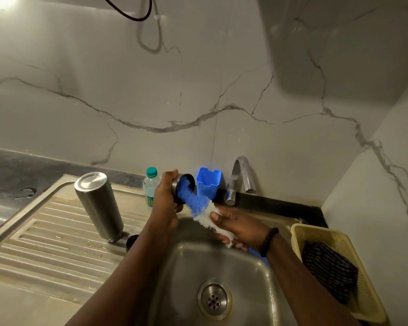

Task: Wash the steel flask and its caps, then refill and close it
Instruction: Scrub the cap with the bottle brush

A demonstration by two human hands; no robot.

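- Head view, sink scene: left hand (166, 198), near centre, has its fingers curled round a steel cap (183, 188), the open mouth turned toward 3 o'clock.
- Right hand (239, 228), at 4 o'clock of the cap, grips a bottle brush (199, 209) with fingers wrapped over its white bristles; the blue bristle end sits inside the cap.
- Steel flask (99, 205) stands inverted and tilted on the ribbed drainboard (52, 243) at 9 o'clock of the hands, well apart from them.
- A small dark cap (131, 241) lies at the flask's foot, partly hidden by the left forearm.
- Sink (222, 262) lies below both hands, its drain (213, 300) at 6 o'clock.
- Plastic bottle (150, 187) with a green lid stands just behind the left hand; a blue holder (209, 183) and the tap (242, 176) follow toward 3 o'clock.
- Yellow basket (299, 234) holding a dark striped cloth (327, 269) sits at 4 o'clock on the desk.
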